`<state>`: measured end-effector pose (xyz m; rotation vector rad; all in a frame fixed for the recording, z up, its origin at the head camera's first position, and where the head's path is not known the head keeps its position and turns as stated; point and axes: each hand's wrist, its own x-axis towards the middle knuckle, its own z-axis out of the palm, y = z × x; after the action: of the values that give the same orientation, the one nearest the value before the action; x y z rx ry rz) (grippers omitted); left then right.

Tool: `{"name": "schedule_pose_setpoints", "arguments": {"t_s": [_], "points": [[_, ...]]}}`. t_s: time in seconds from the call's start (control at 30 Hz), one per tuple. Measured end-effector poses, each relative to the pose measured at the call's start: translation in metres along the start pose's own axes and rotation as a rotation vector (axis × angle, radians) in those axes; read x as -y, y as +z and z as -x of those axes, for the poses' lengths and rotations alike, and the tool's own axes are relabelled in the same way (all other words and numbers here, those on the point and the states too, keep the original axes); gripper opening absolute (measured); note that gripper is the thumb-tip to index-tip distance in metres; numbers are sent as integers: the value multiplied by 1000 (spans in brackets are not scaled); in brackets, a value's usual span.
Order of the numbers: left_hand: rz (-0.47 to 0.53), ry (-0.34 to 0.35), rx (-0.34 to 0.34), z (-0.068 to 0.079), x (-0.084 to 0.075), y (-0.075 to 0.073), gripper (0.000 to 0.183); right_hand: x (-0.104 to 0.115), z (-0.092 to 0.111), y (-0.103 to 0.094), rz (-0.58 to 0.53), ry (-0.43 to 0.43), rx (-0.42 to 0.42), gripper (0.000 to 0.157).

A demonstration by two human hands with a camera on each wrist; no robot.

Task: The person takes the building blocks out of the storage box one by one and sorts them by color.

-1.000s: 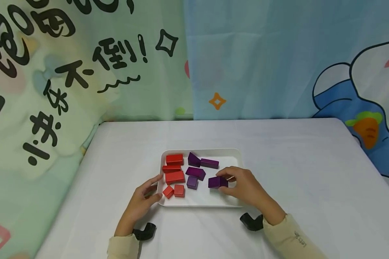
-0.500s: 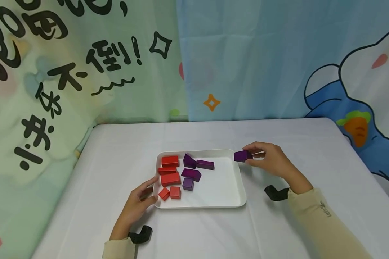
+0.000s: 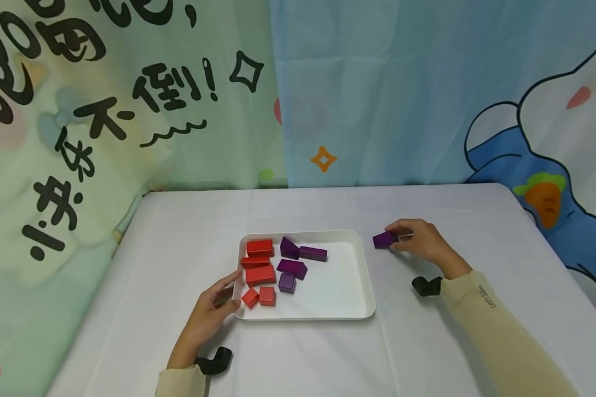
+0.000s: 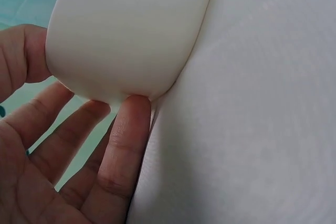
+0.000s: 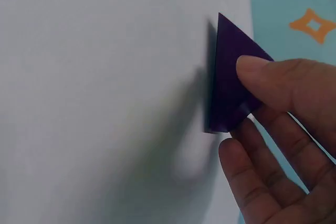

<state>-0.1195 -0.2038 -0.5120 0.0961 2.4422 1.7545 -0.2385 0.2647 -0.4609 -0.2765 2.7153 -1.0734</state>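
Observation:
My right hand [image 3: 419, 240] pinches a purple wooden-looking block [image 3: 384, 240] between thumb and fingers, right of the tray. In the right wrist view this block [image 5: 233, 77] shows a pointed, triangular dark face, close to the white cloth, with the thumb across it. My left hand [image 3: 211, 309] touches the left end of the white tray [image 3: 328, 318], thumb near the front corner. The left wrist view has its extended fingers [image 4: 123, 150] against the tray's outer wall [image 4: 126, 35]. Red blocks [image 3: 260, 274] line the tray's left side, and purple blocks [image 3: 292, 268] stand beside them.
A white cloth [image 3: 427, 342] covers the table, whose far edge meets a green and blue printed curtain [image 3: 377, 99]. Black wrist mounts [image 3: 213, 361] sit on both wrists. The tray's raised rim surrounds the blocks.
My right hand has lifted a purple block out of the tray and carried it right, past the rim, then slightly farther and lower. The left hand has stayed at the tray's left end.

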Motion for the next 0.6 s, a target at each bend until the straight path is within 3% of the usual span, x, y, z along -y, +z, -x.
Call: {"name": "schedule_pose_setpoints", "arguments": {"t_s": [0.27, 0.43, 0.6], "points": [[-10, 14, -5, -3, 2, -2, 57, 7, 4, -1, 18, 12, -19, 49], [-2, 17, -7, -3, 1, -1, 57, 35, 9, 0, -2, -96, -81, 45], [10, 28, -9, -2, 2, 0, 57, 59, 4, 15, -77, -160, -98, 40]]}}
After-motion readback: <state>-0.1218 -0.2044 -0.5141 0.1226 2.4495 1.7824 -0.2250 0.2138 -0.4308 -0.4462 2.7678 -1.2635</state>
